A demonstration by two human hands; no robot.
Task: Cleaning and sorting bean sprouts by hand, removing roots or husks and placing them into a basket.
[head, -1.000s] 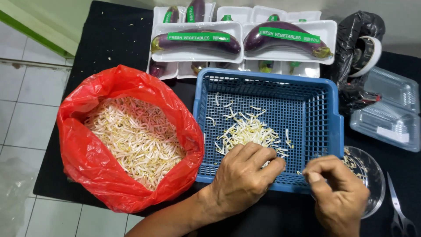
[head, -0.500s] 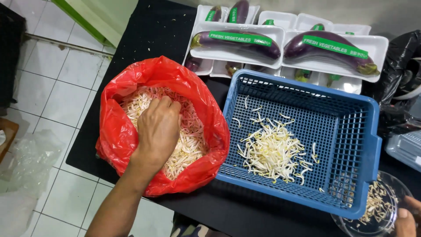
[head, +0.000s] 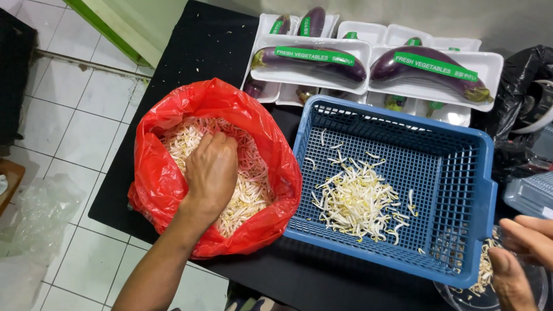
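My left hand is sunk knuckles-up into the pale bean sprouts that fill an open red plastic bag. Its fingers are curled into the sprouts. Right of the bag stands a blue slotted plastic basket with a small heap of sprouts on its floor. At the lower right corner my right hand hovers over a clear bowl holding sprout bits. The fingers and thumb are apart and I see nothing between them; part of the hand is cut off by the frame edge.
White foam trays of wrapped purple eggplants lie behind the basket on the black table. A black plastic bag and clear lidded boxes sit at the right. White tiled floor lies to the left, with crumpled clear plastic on it.
One second ago both hands were at the basket's front edge, the right pinching a sprout. The left hand has since gone into the red bag, and the right has shifted over the clear bowl.
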